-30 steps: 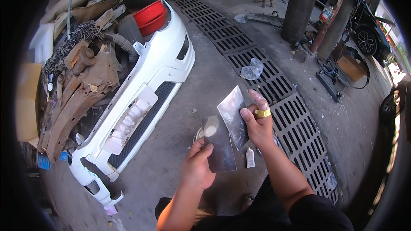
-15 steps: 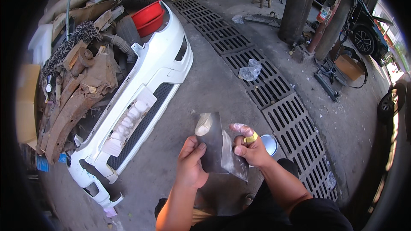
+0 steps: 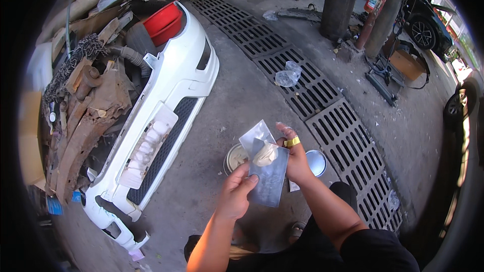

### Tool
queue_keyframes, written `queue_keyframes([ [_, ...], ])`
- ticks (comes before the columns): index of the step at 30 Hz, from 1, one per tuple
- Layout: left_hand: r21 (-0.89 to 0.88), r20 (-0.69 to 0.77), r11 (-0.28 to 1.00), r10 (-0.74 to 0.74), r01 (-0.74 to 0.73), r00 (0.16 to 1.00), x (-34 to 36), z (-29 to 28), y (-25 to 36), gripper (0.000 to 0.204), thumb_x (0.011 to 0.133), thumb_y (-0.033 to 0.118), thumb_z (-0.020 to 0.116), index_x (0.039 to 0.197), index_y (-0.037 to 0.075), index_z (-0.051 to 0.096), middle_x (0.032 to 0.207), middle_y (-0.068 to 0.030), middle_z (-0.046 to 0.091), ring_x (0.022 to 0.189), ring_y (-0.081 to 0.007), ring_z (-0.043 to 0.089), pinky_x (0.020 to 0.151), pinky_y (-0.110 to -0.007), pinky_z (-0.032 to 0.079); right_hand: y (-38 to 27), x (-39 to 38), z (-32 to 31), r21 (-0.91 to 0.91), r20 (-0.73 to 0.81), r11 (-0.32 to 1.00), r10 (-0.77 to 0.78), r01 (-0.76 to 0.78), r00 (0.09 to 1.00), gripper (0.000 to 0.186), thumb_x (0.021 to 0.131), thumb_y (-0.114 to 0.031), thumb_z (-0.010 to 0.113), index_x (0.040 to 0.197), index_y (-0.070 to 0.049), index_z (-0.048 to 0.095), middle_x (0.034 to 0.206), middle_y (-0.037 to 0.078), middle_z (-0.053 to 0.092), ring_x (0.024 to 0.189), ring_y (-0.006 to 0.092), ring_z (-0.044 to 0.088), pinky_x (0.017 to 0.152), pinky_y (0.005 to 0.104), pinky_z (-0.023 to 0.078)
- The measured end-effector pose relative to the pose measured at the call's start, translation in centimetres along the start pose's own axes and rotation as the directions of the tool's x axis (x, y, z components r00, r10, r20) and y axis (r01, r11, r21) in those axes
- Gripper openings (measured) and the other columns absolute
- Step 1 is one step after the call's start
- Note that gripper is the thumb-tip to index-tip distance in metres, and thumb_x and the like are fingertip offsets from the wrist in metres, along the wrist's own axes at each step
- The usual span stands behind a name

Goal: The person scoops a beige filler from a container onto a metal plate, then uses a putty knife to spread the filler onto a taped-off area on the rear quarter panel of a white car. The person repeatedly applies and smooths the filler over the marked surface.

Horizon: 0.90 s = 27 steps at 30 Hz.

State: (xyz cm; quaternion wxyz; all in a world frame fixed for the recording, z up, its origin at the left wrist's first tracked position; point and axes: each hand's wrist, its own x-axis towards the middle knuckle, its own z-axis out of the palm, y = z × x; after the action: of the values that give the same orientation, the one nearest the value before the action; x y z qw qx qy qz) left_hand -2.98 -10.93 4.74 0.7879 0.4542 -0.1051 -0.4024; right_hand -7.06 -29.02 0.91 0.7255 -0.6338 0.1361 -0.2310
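My left hand (image 3: 234, 191) pinches a flat translucent grey putty spreader (image 3: 269, 184), thumb on its face. A lump of beige putty (image 3: 265, 155) sits near its upper edge. Against the putty lies a second clear spreader (image 3: 256, 132), tilted and partly covered by the first. My right hand (image 3: 296, 158) is closed on this second sheet, though most of its grip is hidden. Yellow tape wraps one right finger, and whitish residue coats a fingertip. Just beyond my left hand, an open tin (image 3: 235, 158) holds beige material. A round metal lid or tin (image 3: 316, 162) stands right of my right hand.
On the left lies a white car bumper (image 3: 176, 80) with white lumps on a panel (image 3: 146, 153). Behind it are rusty metal parts (image 3: 85, 126), a chain (image 3: 68, 70) and red basins (image 3: 164, 22). A slotted drain grate (image 3: 348, 146) crosses the floor, with a plastic bag (image 3: 288, 74) on it.
The spreaders have turned; the right one has swung up and left across the other, against the putty. The tin of beige material, hidden before, now shows beside my left hand.
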Motion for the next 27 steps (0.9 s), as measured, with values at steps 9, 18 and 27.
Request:
queue_keyframes([
  [9, 0.317, -0.048, 0.948, 0.052, -0.034, 0.998, 2.0, 0.1, -2.7, 0.036, 0.095, 0.003, 0.049, 0.130, -0.003, 0.050, 0.118, -0.0059, 0.061, 0.105, -0.0104, 0.055, 0.094, -0.026, 0.042, 10.4, 1.4, -14.1, 0.307, -0.383, 0.843, 0.534, -0.441, 0.754, 0.043, 0.094, -0.008, 0.051, 0.135, -0.007, 0.039, 0.081, 0.004, 0.057, 0.066, 0.0118, 0.054, 0.055, 0.0244, 0.041],
  [18, 0.279, -0.258, 0.959, 0.118, -0.043, 0.959, 3.1, -1.8, -2.4, 0.041, 0.091, -0.002, 0.048, 0.131, -0.006, 0.048, 0.121, -0.0116, 0.060, 0.110, -0.0162, 0.055, 0.101, -0.030, 0.037, 25.9, -9.2, -28.9, -0.281, -0.869, 0.262, 0.338, -0.923, 0.361, 0.057, 0.078, -0.013, 0.065, 0.132, -0.004, 0.049, 0.110, 0.020, 0.065, 0.098, 0.0321, 0.065, 0.082, 0.0393, 0.052],
  [27, 0.303, -0.324, 0.953, 0.130, -0.028, 0.937, 2.1, -3.7, -2.5, 0.042, 0.090, 0.000, 0.053, 0.131, -0.006, 0.048, 0.122, -0.0116, 0.060, 0.111, -0.0173, 0.056, 0.101, -0.031, 0.038, 28.7, -9.3, -27.1, -0.278, -0.860, 0.269, 0.359, -0.922, 0.364, 0.029, 0.078, -0.022, 0.067, 0.096, 0.002, 0.064, 0.095, 0.020, 0.069, 0.095, 0.0330, 0.067, 0.082, 0.0410, 0.052],
])
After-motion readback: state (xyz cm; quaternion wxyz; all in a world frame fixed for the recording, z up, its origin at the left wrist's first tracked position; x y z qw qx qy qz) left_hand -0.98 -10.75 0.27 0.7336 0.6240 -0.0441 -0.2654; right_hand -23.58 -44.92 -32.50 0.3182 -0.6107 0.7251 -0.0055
